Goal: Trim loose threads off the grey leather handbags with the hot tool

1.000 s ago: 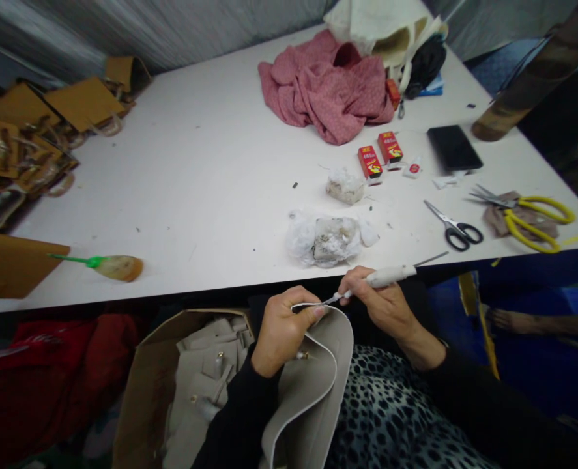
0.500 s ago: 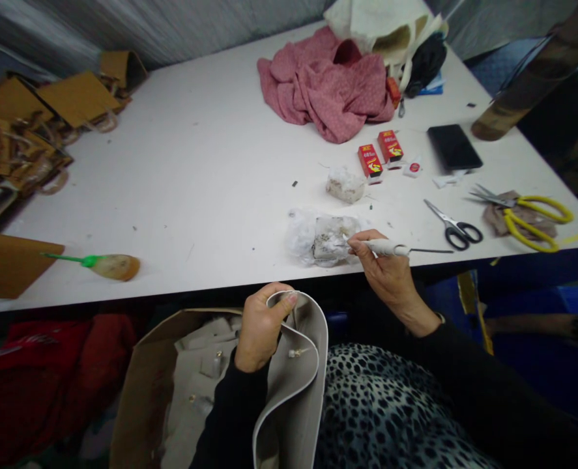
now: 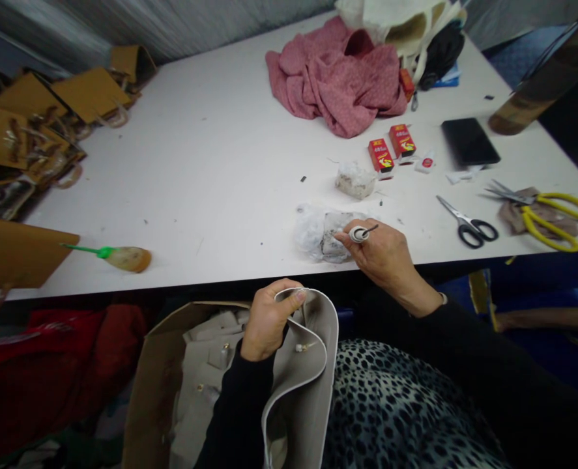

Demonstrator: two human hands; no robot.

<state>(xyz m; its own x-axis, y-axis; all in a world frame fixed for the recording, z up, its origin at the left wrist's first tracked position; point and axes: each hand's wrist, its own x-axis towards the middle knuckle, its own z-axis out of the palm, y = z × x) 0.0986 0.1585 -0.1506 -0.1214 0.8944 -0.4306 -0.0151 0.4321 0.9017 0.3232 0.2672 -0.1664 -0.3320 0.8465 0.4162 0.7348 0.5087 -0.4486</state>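
Since a second ago the right hand (image 3: pixel 384 255) has left the beige piece and gone up onto the table (image 3: pixel 210 169) edge, turning its white-handled tool (image 3: pixel 360 233) end-on to the camera, so the handle now shows as a small round end with the dark metal tip sticking out to the right.

Nearest the camera, the left hand (image 3: pixel 268 319) keeps the curved beige leather piece (image 3: pixel 313 365) over a spotted lap, fingers clenched on its upper rim; a small metal stud shows on the inner face just below that hand. Left of the beige piece stands an open brown paper bag (image 3: pixel 146 384) with more beige parts inside.

Above the beige piece, the right hand's fingers are closed around the tool, which touches a crumpled plastic bag with a grey lump (image 3: pixel 320 233) at the table edge. That bag lies between the hand and a second white lump (image 3: pixel 355 180) farther back. Right of the plastic bag lie black-handled scissors (image 3: pixel 467 221), then yellow-handled scissors (image 3: pixel 547 208). Behind it sit two small red boxes (image 3: pixel 391 148), a black phone (image 3: pixel 469 141), and farthest a pink cloth (image 3: pixel 340 81). Far left of the plastic bag lie a green-tipped tool with a wooden handle (image 3: pixel 117 256) and brown bag parts (image 3: pixel 34 130).
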